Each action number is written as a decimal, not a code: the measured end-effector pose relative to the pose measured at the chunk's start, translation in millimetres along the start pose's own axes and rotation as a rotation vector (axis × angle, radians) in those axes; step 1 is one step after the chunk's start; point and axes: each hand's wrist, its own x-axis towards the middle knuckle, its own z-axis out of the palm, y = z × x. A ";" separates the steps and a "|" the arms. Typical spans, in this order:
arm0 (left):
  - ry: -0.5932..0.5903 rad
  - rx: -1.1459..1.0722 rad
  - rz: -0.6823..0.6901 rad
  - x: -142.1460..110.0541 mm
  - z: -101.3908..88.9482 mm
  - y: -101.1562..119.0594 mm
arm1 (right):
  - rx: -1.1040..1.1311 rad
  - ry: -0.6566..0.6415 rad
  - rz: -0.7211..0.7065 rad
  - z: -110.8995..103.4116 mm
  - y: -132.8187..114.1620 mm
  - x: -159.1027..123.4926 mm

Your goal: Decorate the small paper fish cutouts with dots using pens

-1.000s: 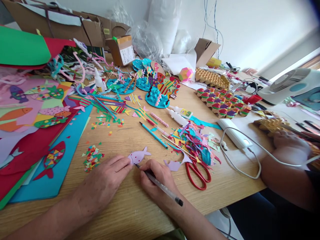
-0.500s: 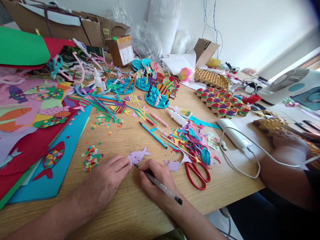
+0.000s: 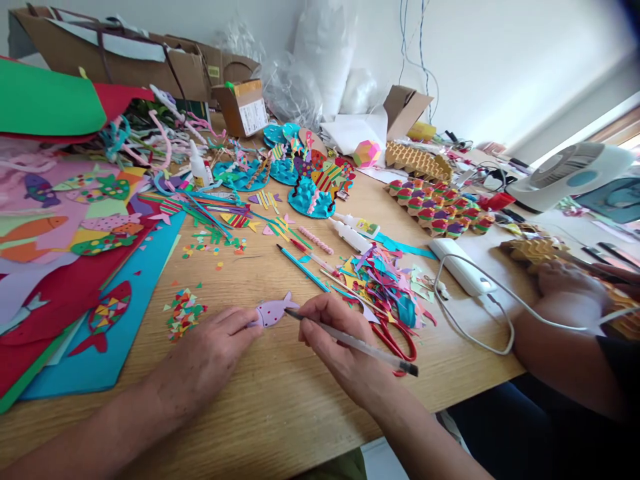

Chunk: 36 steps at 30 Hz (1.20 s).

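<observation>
Rightward and a little up the body, the dark pen tip has travelled from the lower edge near the head to the root of the tail, and the right hand (image 3: 347, 357) has swung with it, now covering part of the red scissors (image 3: 413, 348). The pale purple paper fish (image 3: 270, 315) lies on the bench (image 3: 270, 413) between the two hands, its tail pointing away to the right, its body dotted with dark red spots. Whether the tip of the pen (image 3: 367, 348) touches the paper is too fine to tell.

For clean marking, the fish probably wants firm, flat pressure, since a small cut-out like this can skid or turn under a nib. Short, light strokes seem best at the narrow tail root, where the hold is farthest off and the paper may lift. Keeping the side of the right hand low should steady the line.

The left hand (image 3: 215, 357) holds the fish by its head end, fingers together and reaching forward, forearm slanting in from the lower left. The right hand grasps the pen near its tip, thumb and forefinger closed around it, the barrel sloping back across the hand, forearm coming from the lower right.
</observation>
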 end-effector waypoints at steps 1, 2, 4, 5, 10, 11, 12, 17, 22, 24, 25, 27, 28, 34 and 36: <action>-0.011 -0.007 -0.008 0.9 -0.8 -0.1 | -0.019 -0.007 -0.018 0.3 0.3 3.3; -0.025 -0.012 -0.019 1.6 -1.5 -0.2 | -0.030 -0.014 -0.031 1.4 2.2 7.0; -0.057 -0.011 -0.038 2.8 -2.7 0.0 | -0.013 -0.028 -0.028 5.1 9.2 14.2; -0.069 -0.006 -0.043 3.3 -3.1 0.2 | -0.002 -0.044 -0.017 7.4 13.3 17.1; -0.066 0.014 -0.033 3.8 -3.2 0.8 | -0.001 -0.067 -0.013 17.9 24.9 21.1; -0.062 0.016 -0.029 3.7 -3.0 0.7 | -0.028 -0.055 -0.026 19.8 25.0 20.2; -0.060 0.017 -0.024 3.6 -2.9 0.7 | -0.059 -0.042 -0.042 21.6 24.9 19.2; -0.052 0.003 -0.023 2.5 -2.3 0.4 | -0.151 -0.005 -0.148 28.7 27.7 15.8; -0.043 -0.032 -0.028 1.0 -1.0 0.1 | -0.169 -0.010 -0.197 32.0 32.0 15.6; -0.042 -0.028 -0.038 0.5 0.2 -0.5 | -0.175 -0.011 -0.196 33.0 31.9 15.1; -0.040 -0.026 -0.043 0.4 0.8 -0.9 | -0.178 -0.010 -0.190 33.3 31.5 14.8; -0.034 -0.030 -0.045 0.4 1.7 -1.3 | -0.173 -0.002 -0.172 33.4 30.5 14.4; -0.036 -0.035 -0.043 0.6 1.9 -1.3 | -0.164 0.007 -0.163 33.0 30.0 14.5; -0.060 -0.031 -0.043 0.7 1.5 -0.4 | -0.098 0.079 -0.126 26.8 27.6 17.5; -0.069 -0.025 -0.049 0.5 1.3 -0.5 | -0.096 0.063 -0.124 26.2 27.8 18.2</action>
